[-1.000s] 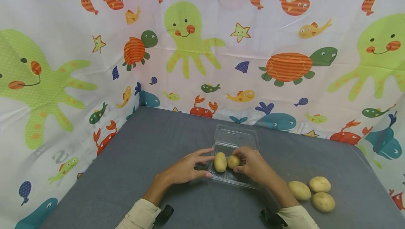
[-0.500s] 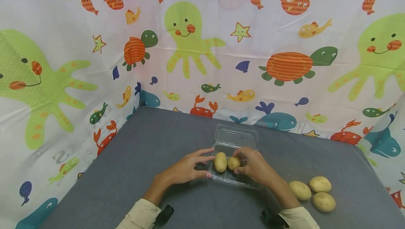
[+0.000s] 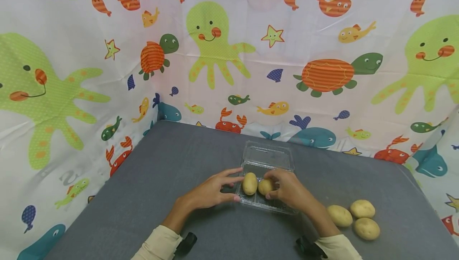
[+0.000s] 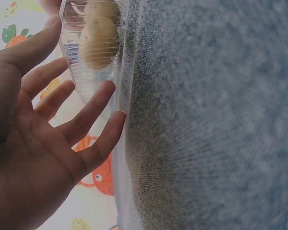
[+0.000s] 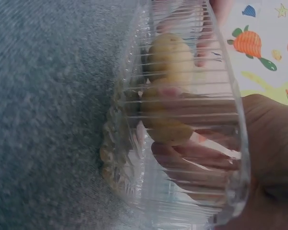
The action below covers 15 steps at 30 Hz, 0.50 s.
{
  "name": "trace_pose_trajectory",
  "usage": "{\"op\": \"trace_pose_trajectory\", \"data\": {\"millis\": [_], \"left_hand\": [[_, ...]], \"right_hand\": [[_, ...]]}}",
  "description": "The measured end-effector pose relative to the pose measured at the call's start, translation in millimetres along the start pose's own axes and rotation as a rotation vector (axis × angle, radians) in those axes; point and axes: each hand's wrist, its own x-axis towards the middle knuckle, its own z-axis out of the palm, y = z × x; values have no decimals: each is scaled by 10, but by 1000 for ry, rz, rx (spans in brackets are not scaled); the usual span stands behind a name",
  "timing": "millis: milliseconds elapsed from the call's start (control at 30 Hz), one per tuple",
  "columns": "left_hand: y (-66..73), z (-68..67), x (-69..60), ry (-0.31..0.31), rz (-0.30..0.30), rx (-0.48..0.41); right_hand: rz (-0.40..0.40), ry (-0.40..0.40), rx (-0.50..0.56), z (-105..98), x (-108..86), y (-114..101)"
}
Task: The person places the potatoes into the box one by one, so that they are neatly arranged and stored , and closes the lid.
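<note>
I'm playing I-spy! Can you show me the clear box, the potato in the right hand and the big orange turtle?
Clear box [image 3: 267, 157]: head view, on its open lid.
Held potato [image 3: 263, 187]: head view, on its uncovered side.
Big turtle [image 3: 328, 75]: head view, mid-shell.

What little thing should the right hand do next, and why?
Maybe the right hand should let go of its potato, since it is already inside the clear box beside another potato, and three more potatoes lie outside on the table.
</note>
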Motion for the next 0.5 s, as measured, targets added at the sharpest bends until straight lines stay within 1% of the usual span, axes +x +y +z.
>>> {"op": "trace_pose_trajectory", "data": {"millis": [100,233,367,500], "left_hand": [[1,4,2,0,2,3],[10,2,-1,-1,0,-4],[11,4,0,0,0,-1],[5,6,-2,0,2,4]], "right_hand": [[-3,17,-15,16,1,-2],[-1,23,-9,15,-5,-5],[17,26,-1,7,-11,-15],[26,27,-16,-5,-21,-21]]}}
